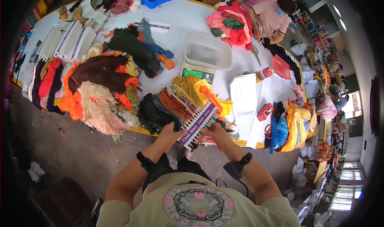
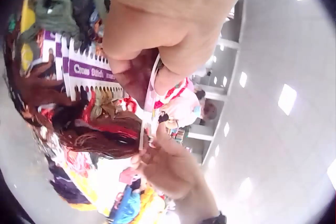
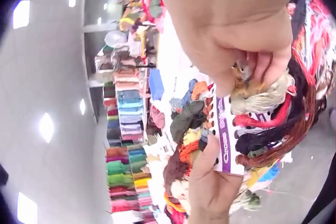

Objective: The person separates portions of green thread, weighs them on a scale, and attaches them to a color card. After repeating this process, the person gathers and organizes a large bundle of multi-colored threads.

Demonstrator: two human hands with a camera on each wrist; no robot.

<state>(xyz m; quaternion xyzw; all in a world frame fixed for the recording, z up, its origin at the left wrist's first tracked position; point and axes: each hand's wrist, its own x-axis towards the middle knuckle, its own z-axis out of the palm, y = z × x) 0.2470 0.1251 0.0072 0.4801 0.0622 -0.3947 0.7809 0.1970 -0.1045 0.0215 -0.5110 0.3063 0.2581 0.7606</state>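
Left hand (image 1: pixel 170 132) grips thread card (image 1: pixel 199 122) at frame centre; right hand (image 1: pixel 216 132) pinches pale skein (image 3: pixel 262 97). We keep card steady, seat skein fully in notch.

the thread card (image 1: pixel 199 123) at lower centre looks like smooth, stiff white-and-purple card, its threads (image 1: pixel 176 105) soft, matt fibre. the counter (image 1: pixel 188 19) is smooth and white. the tub (image 1: pixel 208 51) at upper centre is translucent, slightly glossy plastic.

The thread card (image 1: pixel 199 122) lies at the table's (image 1: pixel 188 19) near edge, the scale (image 1: pixel 197 73) behind it.
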